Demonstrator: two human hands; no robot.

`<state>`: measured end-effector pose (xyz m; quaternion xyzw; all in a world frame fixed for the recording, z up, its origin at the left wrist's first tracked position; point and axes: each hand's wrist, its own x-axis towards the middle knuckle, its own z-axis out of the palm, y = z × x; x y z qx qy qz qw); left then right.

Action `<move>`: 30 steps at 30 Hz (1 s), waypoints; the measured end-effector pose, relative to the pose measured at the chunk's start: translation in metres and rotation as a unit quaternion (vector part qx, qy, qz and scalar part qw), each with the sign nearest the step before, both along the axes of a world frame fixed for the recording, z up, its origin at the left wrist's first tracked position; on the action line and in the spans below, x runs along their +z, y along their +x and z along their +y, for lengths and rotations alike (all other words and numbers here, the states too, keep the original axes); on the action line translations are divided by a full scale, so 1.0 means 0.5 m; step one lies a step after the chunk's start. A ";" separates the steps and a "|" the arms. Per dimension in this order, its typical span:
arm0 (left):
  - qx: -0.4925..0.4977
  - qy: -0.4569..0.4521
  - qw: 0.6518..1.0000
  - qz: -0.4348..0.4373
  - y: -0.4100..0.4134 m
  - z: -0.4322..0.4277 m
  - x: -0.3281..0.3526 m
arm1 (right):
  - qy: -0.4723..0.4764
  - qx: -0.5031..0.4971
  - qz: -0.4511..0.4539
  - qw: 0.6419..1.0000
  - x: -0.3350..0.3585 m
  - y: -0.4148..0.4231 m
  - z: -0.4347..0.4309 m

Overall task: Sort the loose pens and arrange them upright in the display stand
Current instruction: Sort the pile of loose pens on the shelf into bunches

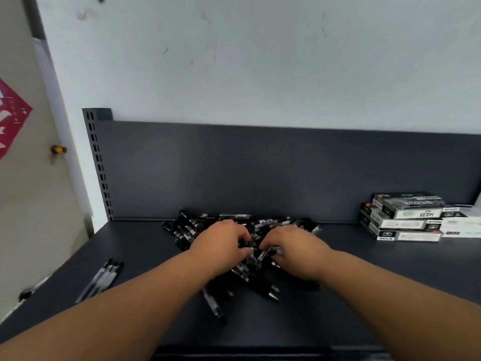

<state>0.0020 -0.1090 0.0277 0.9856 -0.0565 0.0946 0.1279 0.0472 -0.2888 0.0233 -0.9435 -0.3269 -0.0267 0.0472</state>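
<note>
Both forearms reach in from the bottom edge, the left forearm and the right forearm coming together toward the middle of the dark counter. They end over the pile of pens, a loose heap of black and clear-barrelled pens lying crosswise on one another at the back of the counter, close to the dark back panel.

The left hand and the right hand lie on top of the heap, knuckles up and close together, fingers curled down among the pens. The blur and the hands themselves hide the fingertips, so I cannot tell whether either hand is clamped on a pen or only resting on them. Both hands cover the middle of the heap; pens stick out all round them, several pointing toward the camera.

Well apart to the left, near the counter's edge, a small row of pens lies side by side. At the far right stands a stack of boxes, flat on one another against the back panel. A slotted upright bounds the panel on the left, with a white wall above. Farther left is a door with a brass knob and a red decoration.
</note>
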 end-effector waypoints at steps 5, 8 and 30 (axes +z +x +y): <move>0.046 0.040 0.997 0.045 0.005 -0.031 -0.014 | -0.011 0.074 -0.027 0.997 -0.023 0.029 -0.008; 0.074 0.048 0.995 0.042 0.001 -0.048 -0.016 | 0.018 0.101 -0.044 0.994 -0.018 0.039 -0.024; 0.037 -0.433 0.883 -0.178 0.011 -0.141 0.011 | 0.126 -0.060 0.099 0.985 0.014 0.039 -0.128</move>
